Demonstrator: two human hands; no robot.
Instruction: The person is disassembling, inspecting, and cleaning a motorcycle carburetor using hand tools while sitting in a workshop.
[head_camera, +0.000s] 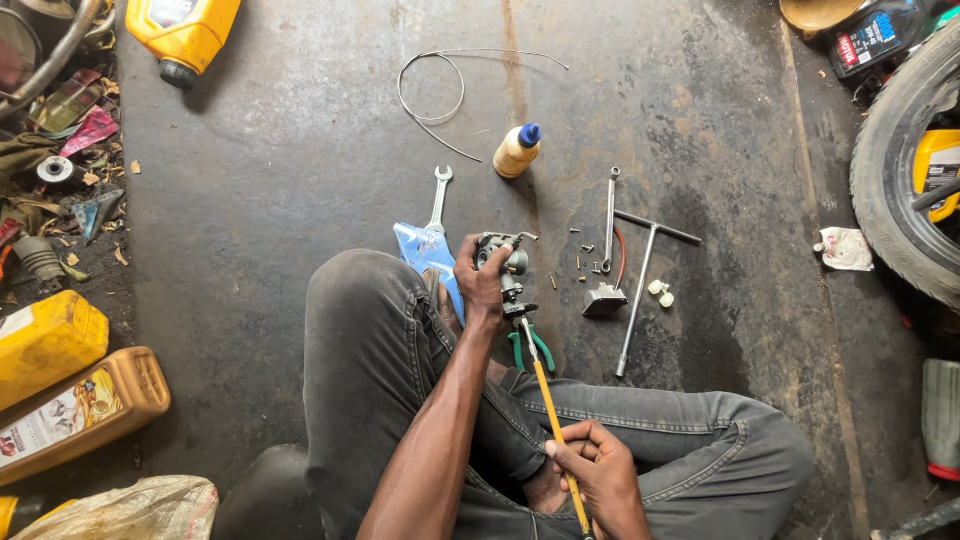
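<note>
Fingers of the left hand gripped a small metal carburetor; the right hand clasped a yellow-handled screwdriver, tip against it, above the floor.

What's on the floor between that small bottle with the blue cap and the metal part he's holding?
Nothing: in the head view, the stretch of dark concrete from the small bottle down to the metal part in the left hand is bare.

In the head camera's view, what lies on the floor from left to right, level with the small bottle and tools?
Open-ended spanner → small bottle with a blue cap → T-handle wrench → crumpled white rag → tyre.
</note>
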